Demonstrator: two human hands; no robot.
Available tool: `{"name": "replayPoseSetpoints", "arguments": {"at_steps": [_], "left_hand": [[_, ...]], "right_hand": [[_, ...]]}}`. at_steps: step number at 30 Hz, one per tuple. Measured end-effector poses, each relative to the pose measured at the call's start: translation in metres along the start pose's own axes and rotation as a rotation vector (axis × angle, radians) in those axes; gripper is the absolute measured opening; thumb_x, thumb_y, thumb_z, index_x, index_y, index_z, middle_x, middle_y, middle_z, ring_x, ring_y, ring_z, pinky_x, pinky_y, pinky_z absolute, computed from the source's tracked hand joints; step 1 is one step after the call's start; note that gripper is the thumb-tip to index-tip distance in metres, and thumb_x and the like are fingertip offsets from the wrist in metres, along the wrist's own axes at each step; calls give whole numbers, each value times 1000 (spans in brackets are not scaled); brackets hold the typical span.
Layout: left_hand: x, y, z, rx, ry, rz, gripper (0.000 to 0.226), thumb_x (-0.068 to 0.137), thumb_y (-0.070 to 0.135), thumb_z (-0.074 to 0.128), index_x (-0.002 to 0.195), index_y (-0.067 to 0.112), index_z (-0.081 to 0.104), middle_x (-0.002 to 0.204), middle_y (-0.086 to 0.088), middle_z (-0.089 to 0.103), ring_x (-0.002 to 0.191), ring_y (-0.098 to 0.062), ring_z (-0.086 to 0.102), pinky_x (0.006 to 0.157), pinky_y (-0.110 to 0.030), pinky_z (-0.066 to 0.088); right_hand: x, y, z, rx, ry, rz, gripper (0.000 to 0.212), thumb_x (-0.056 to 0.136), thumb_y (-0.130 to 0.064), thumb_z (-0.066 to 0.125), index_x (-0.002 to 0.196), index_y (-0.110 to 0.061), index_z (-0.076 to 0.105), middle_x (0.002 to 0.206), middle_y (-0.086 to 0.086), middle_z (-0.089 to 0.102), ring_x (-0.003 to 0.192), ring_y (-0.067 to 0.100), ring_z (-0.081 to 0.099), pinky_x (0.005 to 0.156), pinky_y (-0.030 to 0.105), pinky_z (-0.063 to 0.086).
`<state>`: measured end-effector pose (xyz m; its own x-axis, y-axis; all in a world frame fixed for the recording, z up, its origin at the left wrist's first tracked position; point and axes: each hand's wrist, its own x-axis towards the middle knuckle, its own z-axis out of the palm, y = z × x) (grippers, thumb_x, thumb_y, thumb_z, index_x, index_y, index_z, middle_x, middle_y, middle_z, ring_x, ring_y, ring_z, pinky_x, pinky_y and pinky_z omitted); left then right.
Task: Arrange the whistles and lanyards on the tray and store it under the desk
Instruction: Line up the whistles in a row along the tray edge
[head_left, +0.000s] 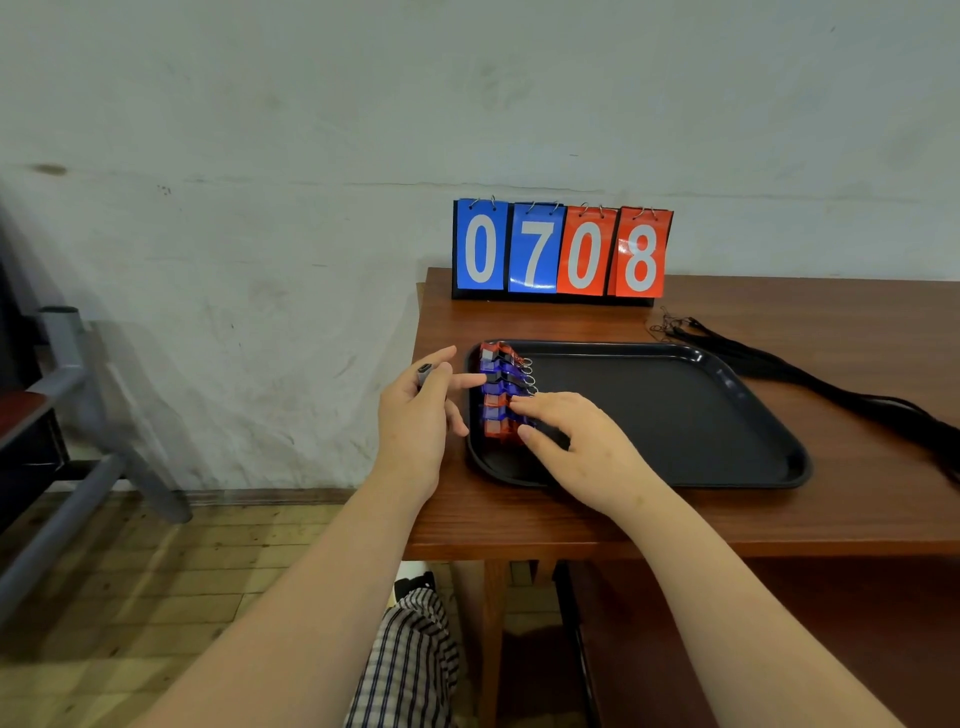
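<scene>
Pinching what looks like a dark whistle (425, 371) in my left hand (415, 421), just off the tray (675, 415), pointer finger out toward the row. Right hand (582, 447) rests loose-fingered on the whistles (501, 379), lined up at the tray's left end. My guess is that leaves room for the lanyards (769, 366), lying out on the desk (857, 332).

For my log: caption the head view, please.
Right hand rests on red and blue whistles at the tray's left end; left hand pinches a small grey object; lanyards lie outside.
</scene>
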<state>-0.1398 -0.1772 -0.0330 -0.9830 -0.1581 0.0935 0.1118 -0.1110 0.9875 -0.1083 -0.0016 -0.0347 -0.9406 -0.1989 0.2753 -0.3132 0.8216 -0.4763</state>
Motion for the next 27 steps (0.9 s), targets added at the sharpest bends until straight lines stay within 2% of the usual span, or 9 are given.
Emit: {"name": "replayPoseSetpoints", "arguments": {"at_steps": [3,6,8,10,13,16,18,23,27], "left_hand": [[1,-1,0,-6,2,5,28,104,21,45,127,22,62,89,5,78,42,-6,52,88,-38,52],[2,-1,0,-16,3,6,27,105,21,44,125,22,62,86,3,78,42,-6,52,61,-15,50],[3,0,-1,-35,-4,-2,26,106,22,42,121,22,63,85,-2,78,43,-7,51,49,-10,46],[3,0,-1,-51,-20,-1,26,106,23,40,116,20,63,83,-4,77,44,-8,52,44,-12,43],[2,1,-1,-61,-70,3,32,107,27,37,108,11,65,78,-6,76,47,-9,56,45,-18,42],[2,0,-3,-89,-125,-7,38,106,33,39,107,8,68,86,-7,73,67,-11,66,55,-21,48],[1,0,-5,-98,-148,-5,38,105,34,40,108,10,68,91,-6,70,75,-10,67,60,-22,51],[-1,-2,-3,-89,-161,49,32,104,27,42,107,7,67,92,-3,70,79,-8,68,66,-17,53],[-3,1,-3,-116,-188,0,42,104,43,36,111,18,69,99,-5,73,82,-14,70,64,-20,54]], "right_hand": [[1,1,0,3,-13,-6,40,99,-27,53,139,-30,53,140,-13,54,134,2,39,110,24,29],[0,2,1,22,12,-17,40,99,-23,54,138,-29,54,139,-13,55,133,1,40,107,18,29],[-1,1,0,65,69,7,40,98,-23,56,137,-29,55,136,-14,56,127,-2,42,102,14,30],[-4,-2,0,122,162,40,36,97,-26,57,132,-29,59,128,-14,60,119,-5,44,96,12,34],[-3,-20,4,182,260,19,28,94,-30,60,122,-29,65,111,-18,62,110,-2,51,93,19,43],[8,-48,17,148,275,-33,30,91,-34,64,120,-31,65,105,-21,58,104,0,49,90,17,36],[19,-60,27,134,286,-22,32,89,-37,65,121,-31,65,107,-17,59,106,2,46,93,17,32],[29,-68,40,112,352,49,25,88,-34,65,111,-25,69,98,-10,62,96,7,46,91,24,38],[24,-67,38,238,389,83,19,88,-32,67,106,-25,69,96,-14,61,96,5,51,87,22,41]]}}
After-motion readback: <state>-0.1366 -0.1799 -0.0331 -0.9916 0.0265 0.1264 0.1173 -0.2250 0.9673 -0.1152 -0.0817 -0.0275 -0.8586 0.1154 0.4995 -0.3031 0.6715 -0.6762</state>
